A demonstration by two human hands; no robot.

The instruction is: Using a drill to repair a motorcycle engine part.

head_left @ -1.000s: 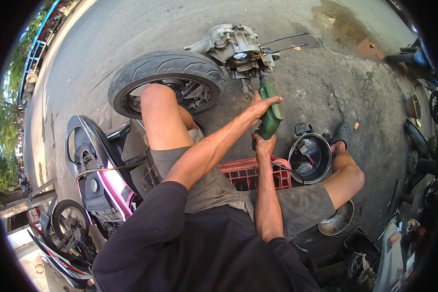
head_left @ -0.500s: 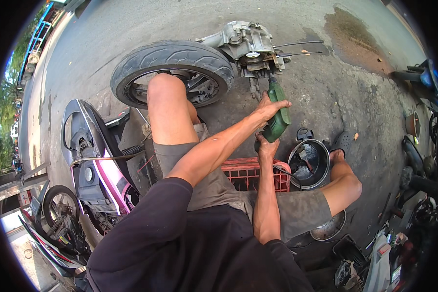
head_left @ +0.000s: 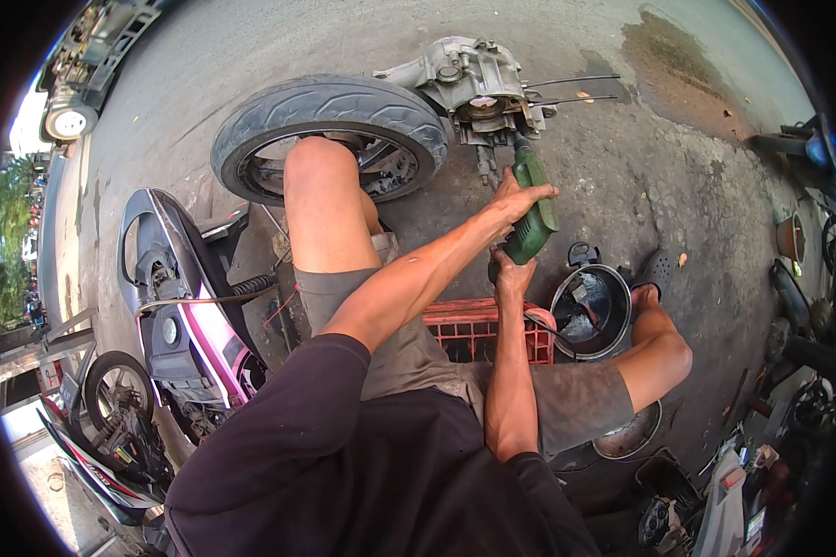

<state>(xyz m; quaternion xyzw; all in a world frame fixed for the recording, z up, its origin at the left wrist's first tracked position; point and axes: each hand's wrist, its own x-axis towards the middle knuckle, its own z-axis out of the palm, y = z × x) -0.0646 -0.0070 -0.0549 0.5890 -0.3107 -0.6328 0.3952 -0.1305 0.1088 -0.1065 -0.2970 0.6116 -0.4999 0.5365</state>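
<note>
A green power drill point(head_left: 533, 230) is in both my hands, its front end pointing away from me at the underside of a grey metal motorcycle engine point(head_left: 464, 74). My left hand point(head_left: 518, 200) wraps round the front of the drill's body. Closer to me, my right hand point(head_left: 511, 272) grips the rear handle. The drill's tip meets the engine's lower edge, but the exact contact is too small to make out. A black-tyred motorcycle wheel point(head_left: 334, 104) stands just left of the engine, beside my left knee. Two thin rods point(head_left: 576, 81) stick out from the engine's right side.
Between my legs sits a red plastic crate point(head_left: 464, 311). A round metal basin point(head_left: 613, 327) with a brush-like tool and liquid stands by my right foot. At left lies a pink and black scooter body point(head_left: 190, 339). Loose parts point(head_left: 715, 497) crowd the lower right.
A large vehicle has come into view on the road at the upper left. My hands and the drill have barely moved.
</note>
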